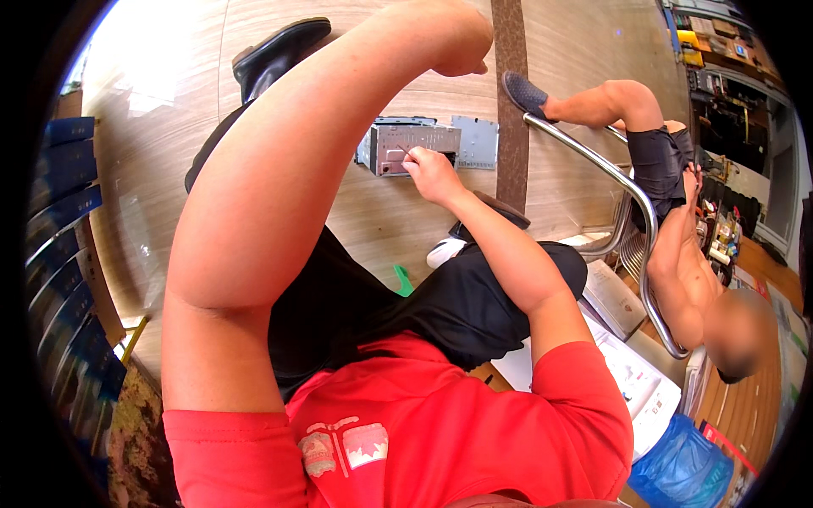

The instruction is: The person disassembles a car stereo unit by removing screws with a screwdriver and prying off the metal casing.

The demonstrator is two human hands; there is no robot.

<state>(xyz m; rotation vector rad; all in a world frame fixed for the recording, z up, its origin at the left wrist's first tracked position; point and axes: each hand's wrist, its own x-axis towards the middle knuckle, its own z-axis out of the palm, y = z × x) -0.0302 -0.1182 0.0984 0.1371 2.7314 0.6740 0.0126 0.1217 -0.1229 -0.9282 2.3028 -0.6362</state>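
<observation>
Head view shows your right hand (434,176), fingertips pressed together, at the perforated grey metal box (417,137) on the beige wood-grain floor (381,218) left of its dark brown strip (511,157), where an unbraced push might skid it, while I cannot tell the state of your left hand (464,41).

Shiny beige floor (593,51), brown strip (511,152), chrome-framed chair (650,241)
</observation>
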